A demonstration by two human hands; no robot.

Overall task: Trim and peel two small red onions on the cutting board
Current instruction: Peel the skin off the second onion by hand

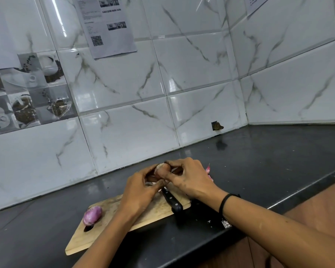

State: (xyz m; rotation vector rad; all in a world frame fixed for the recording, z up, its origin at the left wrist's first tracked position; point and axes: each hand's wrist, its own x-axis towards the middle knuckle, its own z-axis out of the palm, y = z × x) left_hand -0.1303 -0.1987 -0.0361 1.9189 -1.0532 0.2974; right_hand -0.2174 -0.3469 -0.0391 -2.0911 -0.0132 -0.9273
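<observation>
Both hands meet above the far end of the wooden cutting board (104,235). My left hand (139,190) grips a small onion (161,169) with a brownish skin, and my right hand (190,178) pinches at its top. Most of that onion is hidden by fingers. A second, purple onion (92,215) lies on the board's near left part. A black-handled knife (172,202) rests on the board under my hands, handle toward me.
Pink onion peel (208,171) lies on the dark counter (269,161) just right of my right hand. White tiled walls stand behind and to the right. The counter's front edge runs diagonally at lower right.
</observation>
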